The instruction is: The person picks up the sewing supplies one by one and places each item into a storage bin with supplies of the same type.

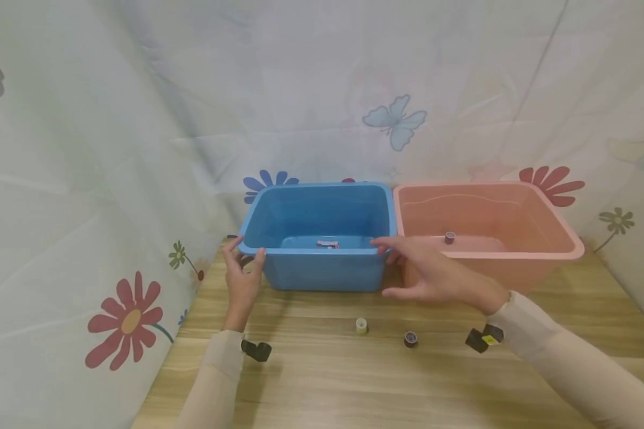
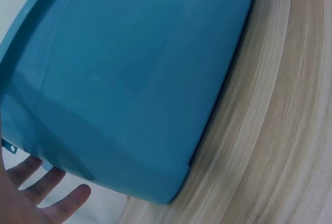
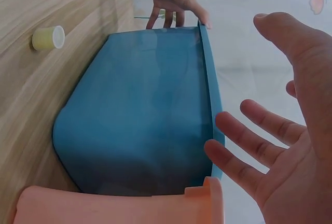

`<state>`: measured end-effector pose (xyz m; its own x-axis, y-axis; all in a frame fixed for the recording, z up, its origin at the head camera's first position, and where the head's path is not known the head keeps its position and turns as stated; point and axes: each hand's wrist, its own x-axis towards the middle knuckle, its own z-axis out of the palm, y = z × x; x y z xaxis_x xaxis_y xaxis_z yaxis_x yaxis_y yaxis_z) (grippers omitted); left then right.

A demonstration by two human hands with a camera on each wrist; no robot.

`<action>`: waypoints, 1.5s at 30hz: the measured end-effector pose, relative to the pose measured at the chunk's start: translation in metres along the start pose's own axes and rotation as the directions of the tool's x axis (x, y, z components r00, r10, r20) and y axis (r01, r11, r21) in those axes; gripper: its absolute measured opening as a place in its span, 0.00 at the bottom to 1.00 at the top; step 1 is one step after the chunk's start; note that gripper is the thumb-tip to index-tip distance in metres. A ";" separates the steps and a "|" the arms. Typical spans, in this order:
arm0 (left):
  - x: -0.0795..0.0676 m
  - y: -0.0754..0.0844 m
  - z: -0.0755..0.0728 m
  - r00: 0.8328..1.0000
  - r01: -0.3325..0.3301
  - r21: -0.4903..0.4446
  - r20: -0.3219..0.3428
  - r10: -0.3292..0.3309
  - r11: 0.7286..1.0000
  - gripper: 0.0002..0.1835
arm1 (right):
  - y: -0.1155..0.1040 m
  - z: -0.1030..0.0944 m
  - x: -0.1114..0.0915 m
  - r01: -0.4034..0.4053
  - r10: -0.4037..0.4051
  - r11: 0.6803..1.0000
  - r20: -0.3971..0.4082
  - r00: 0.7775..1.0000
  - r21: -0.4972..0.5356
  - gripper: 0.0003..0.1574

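A blue plastic bin (image 1: 322, 271) stands on the wooden table. My left hand (image 1: 243, 286) grips its front left corner, the thumb on the front rim and the other fingers around the end wall. In the left wrist view those fingers (image 2: 40, 187) show beside the blue wall. My right hand (image 1: 429, 271) is spread at the bin's front right corner, fingertips right at the rim and thumb held apart, grasping nothing. A small pink and white piece (image 1: 328, 243) lies inside the blue bin.
A pink bin (image 1: 483, 255) stands against the blue one's right side, with a small dark cylinder (image 1: 449, 238) inside. On the table before them are a pale yellow cylinder (image 1: 361, 326) and a dark one (image 1: 410, 339). A patterned white curtain (image 1: 311, 119) hangs behind.
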<state>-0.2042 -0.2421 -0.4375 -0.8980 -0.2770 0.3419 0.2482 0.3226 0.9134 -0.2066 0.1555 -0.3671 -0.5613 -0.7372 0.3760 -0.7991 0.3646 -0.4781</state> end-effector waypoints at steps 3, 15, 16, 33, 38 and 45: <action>0.000 0.000 0.000 1.000 -0.004 0.005 -0.002 0.004 1.000 0.36 | -0.001 0.003 -0.002 -0.012 0.011 1.000 0.013 1.000 0.019 0.55; 0.000 0.001 -0.001 1.000 -0.005 0.010 0.008 0.005 1.000 0.36 | 0.001 0.020 -0.005 -0.006 0.006 1.000 0.033 0.999 0.026 0.52; 0.000 0.001 -0.001 1.000 -0.004 0.007 0.009 0.004 1.000 0.36 | 0.001 0.021 -0.005 -0.006 0.005 1.000 0.034 0.999 0.028 0.51; 0.002 -0.006 0.001 1.000 -0.007 0.009 -0.005 0.007 1.000 0.36 | 0.010 0.055 -0.011 -0.053 0.042 0.993 0.095 0.995 0.107 0.48; 0.010 -0.030 0.002 1.000 -0.008 -0.004 -0.017 0.008 1.000 0.37 | 0.011 0.065 -0.012 -0.060 0.046 0.986 0.093 0.995 0.153 0.48; 0.012 -0.042 0.003 0.999 -0.029 0.008 -0.039 0.029 1.000 0.36 | 0.014 0.083 -0.013 -0.048 0.038 0.979 0.053 0.998 0.199 0.47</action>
<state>-0.2262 -0.2558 -0.4723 -0.8756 -0.3023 0.3768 0.2714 0.3374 0.9014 -0.1930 0.1235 -0.4445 -0.5788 -0.7521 0.3151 -0.7125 0.2784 -0.6441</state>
